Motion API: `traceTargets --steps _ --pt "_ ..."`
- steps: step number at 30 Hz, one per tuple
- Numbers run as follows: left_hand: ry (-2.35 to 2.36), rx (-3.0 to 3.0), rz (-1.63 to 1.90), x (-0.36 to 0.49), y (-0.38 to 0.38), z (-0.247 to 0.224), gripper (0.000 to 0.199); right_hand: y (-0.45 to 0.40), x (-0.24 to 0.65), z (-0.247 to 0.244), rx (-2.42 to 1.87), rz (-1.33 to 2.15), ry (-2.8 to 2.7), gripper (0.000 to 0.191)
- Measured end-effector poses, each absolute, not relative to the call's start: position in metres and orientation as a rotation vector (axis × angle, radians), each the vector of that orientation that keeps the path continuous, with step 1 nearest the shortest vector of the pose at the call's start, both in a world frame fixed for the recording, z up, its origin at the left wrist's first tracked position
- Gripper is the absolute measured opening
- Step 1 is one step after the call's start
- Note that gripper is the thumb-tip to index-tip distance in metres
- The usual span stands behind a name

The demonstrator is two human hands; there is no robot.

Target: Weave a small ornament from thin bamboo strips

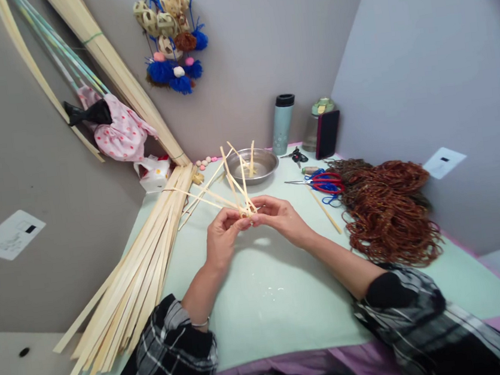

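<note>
Between my two hands, above the middle of the table, is a small weave of pale bamboo strips (247, 210) with long loose ends fanning up and to the left. My left hand (224, 231) pinches its left side with thumb and fingers. From the right, my right hand (280, 217) grips the other side, the thumb close to the left thumb. The fingertips partly hide the woven middle. Just behind the hands stands a metal bowl (265, 166) with a few strips in it.
A big bundle of flat bamboo strips (129, 279) lies along the left. Red-handled scissors (328, 182), a thin stick (325, 210) and heaped brown yarn (391, 213) are at right. A tumbler (284, 124) and a phone (327, 134) stand behind. Woven balls (168, 25) hang on the wall.
</note>
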State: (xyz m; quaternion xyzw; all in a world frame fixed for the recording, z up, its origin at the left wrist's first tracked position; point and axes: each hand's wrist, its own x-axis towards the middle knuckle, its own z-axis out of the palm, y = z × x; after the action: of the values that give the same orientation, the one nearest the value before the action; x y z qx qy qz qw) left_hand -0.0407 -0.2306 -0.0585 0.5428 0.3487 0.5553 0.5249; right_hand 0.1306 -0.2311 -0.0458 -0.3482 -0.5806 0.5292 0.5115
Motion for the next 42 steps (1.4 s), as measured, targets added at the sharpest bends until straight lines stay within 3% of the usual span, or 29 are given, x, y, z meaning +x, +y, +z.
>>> traceTargets --steps 15,19,24,37,42 --pt "0.959 1.468 1.330 -0.040 -0.233 -0.066 0.017 -0.230 0.126 -0.052 -0.886 1.324 -1.279 0.030" --pt "0.883 1.367 1.345 -0.041 -0.230 -0.064 0.026 -0.227 0.130 -0.054 -0.812 1.392 -1.282 0.033" --pt "0.829 1.251 1.338 -0.042 -0.225 -0.064 0.046 -0.224 0.131 -0.056 -0.883 1.230 -1.295 0.036" --pt "0.849 1.212 1.417 -0.037 -0.230 -0.063 0.026 -0.228 0.122 -0.057 -0.870 1.183 -1.326 0.034" --pt "0.849 1.220 1.330 -0.037 -0.226 -0.066 0.045 -0.228 0.124 -0.064 -0.922 0.930 -1.423 0.030"
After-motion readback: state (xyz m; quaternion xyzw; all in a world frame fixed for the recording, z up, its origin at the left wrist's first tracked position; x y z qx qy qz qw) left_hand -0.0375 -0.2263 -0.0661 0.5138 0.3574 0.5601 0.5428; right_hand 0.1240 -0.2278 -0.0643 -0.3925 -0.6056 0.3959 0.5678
